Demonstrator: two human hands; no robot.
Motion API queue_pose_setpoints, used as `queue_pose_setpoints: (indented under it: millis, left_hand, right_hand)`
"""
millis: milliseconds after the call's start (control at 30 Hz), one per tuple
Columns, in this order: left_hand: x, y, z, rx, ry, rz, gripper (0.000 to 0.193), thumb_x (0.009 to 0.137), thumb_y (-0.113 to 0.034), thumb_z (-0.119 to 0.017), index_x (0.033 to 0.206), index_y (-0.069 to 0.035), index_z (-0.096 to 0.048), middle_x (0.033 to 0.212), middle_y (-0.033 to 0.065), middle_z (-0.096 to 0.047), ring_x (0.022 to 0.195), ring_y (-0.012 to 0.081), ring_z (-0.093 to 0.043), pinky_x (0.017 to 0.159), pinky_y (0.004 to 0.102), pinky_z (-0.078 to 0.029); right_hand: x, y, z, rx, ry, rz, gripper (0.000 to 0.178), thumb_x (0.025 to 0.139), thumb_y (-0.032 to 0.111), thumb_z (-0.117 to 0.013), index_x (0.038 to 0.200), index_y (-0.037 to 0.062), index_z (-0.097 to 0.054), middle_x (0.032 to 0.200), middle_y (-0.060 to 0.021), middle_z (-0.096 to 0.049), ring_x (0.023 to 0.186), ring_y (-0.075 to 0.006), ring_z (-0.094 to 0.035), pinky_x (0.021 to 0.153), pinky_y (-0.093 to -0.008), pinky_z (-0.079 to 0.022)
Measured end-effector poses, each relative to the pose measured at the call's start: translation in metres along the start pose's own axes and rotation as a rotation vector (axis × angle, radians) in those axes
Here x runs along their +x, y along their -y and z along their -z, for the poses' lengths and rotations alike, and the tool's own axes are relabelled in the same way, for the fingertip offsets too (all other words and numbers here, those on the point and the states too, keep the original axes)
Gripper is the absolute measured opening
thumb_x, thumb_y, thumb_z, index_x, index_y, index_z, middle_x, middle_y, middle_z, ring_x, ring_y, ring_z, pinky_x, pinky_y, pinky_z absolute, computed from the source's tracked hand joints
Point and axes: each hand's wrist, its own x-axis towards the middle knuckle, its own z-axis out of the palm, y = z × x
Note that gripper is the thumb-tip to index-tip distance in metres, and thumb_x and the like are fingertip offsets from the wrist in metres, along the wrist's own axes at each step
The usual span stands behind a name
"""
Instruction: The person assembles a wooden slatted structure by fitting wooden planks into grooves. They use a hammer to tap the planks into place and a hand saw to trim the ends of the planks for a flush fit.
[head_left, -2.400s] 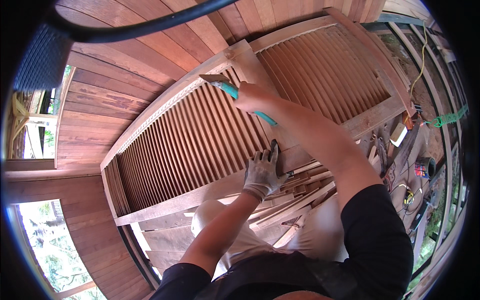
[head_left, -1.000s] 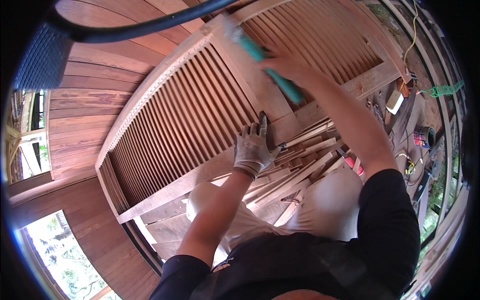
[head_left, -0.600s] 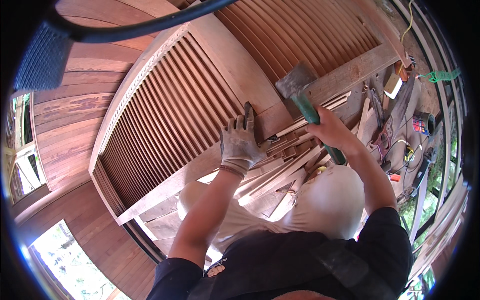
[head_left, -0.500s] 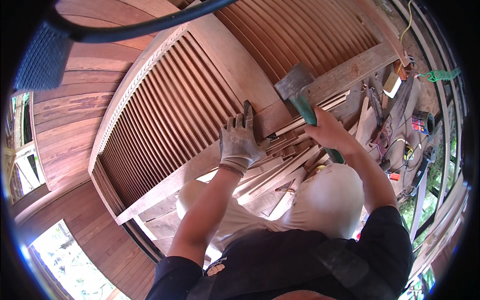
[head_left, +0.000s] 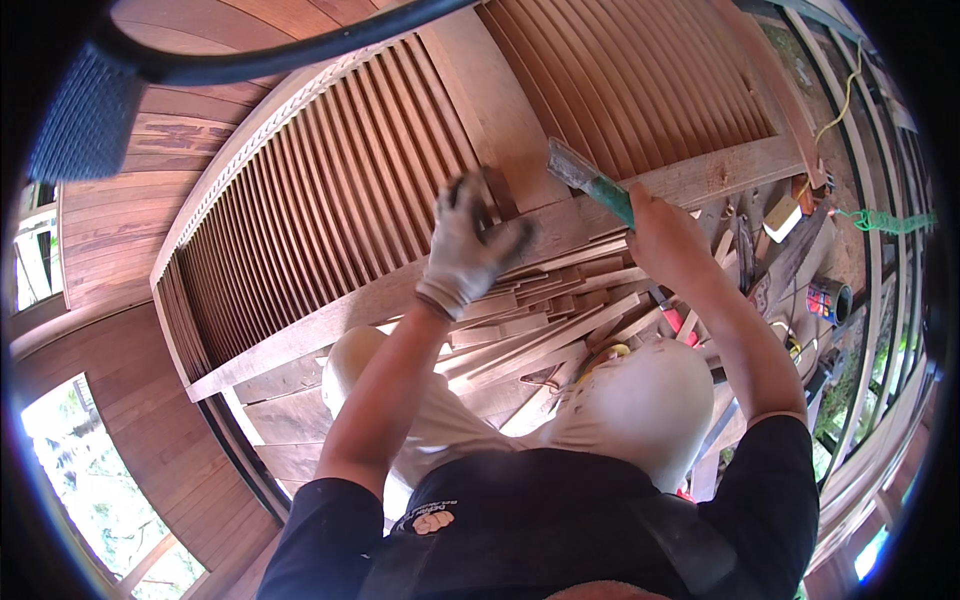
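Note:
My left hand, in a grey-white work glove, hovers over the louvred wooden panel near its lower rail. Its fingers are blurred but look spread, with the thumb apart. Close beyond the fingertips is a short dark-brown piece of wood at the edge of the slats; I cannot tell whether the glove touches it. My bare right hand is closed round the green handle of a hammer. Its grey head lies over the panel's frame, just right of the wide middle stile.
Loose wooden strips lie piled between the panel and my knees. Right of them are a red-handled tool, a hand saw, a can, a pale block and a green cord. A plank wall stands left.
My left hand has lifted and shifted slightly left, away from the stile. The hammer has turned, its head now seen narrower and its handle tilted flatter. The whole view has shifted a little.

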Motion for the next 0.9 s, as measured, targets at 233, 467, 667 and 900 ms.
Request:
queue_pose_setpoints:
  millis: [233,467,667,900]
  left_hand:
    - [0.15,0.01,0.021,-0.255,-0.03,0.507,0.066,0.082,-0.061,-0.078,0.102,0.002,-0.07,0.091,0.009,-0.068,0.074,0.0181,-0.066,0.069,0.0308,-0.054]
    - [0.145,-0.008,0.015,-0.226,-0.04,0.576,0.075,0.08,-0.062,-0.08,0.111,0.006,-0.069,0.092,0.0112,-0.067,0.079,0.0205,-0.067,0.07,0.0327,-0.057]
    - [0.14,-0.011,0.032,-0.183,0.054,0.611,0.085,0.078,-0.063,-0.081,0.118,0.01,-0.067,0.093,0.0131,-0.066,0.083,0.0226,-0.067,0.071,0.0343,-0.06]
    - [0.166,-0.022,0.021,0.634,-0.047,-0.157,0.07,0.089,-0.033,-0.078,0.15,-0.015,-0.048,0.157,0.0137,-0.041,0.137,0.033,-0.049,0.117,0.0408,-0.042]
  right_hand:
    - [0.011,0.001,-0.012,-0.007,0.025,-0.013,0.034,0.092,0.012,-0.063,0.119,0.0013,-0.047,0.096,-0.0244,-0.07,0.093,-0.0445,-0.071,0.081,-0.0538,-0.058]
    - [0.016,-0.013,-0.023,-0.019,0.0,0.023,0.035,0.091,0.014,-0.065,0.119,0.0033,-0.045,0.095,-0.0244,-0.069,0.092,-0.0448,-0.07,0.081,-0.0541,-0.058]
    - [0.018,-0.02,-0.028,0.085,-0.046,0.07,0.038,0.089,0.014,-0.069,0.116,0.0025,-0.045,0.094,-0.0265,-0.069,0.09,-0.047,-0.069,0.08,-0.0565,-0.056]
    - [0.019,-0.021,-0.042,0.136,-0.053,0.053,0.04,0.088,0.014,-0.069,0.118,0.0011,-0.046,0.094,-0.0266,-0.069,0.09,-0.0461,-0.069,0.08,-0.0561,-0.056]
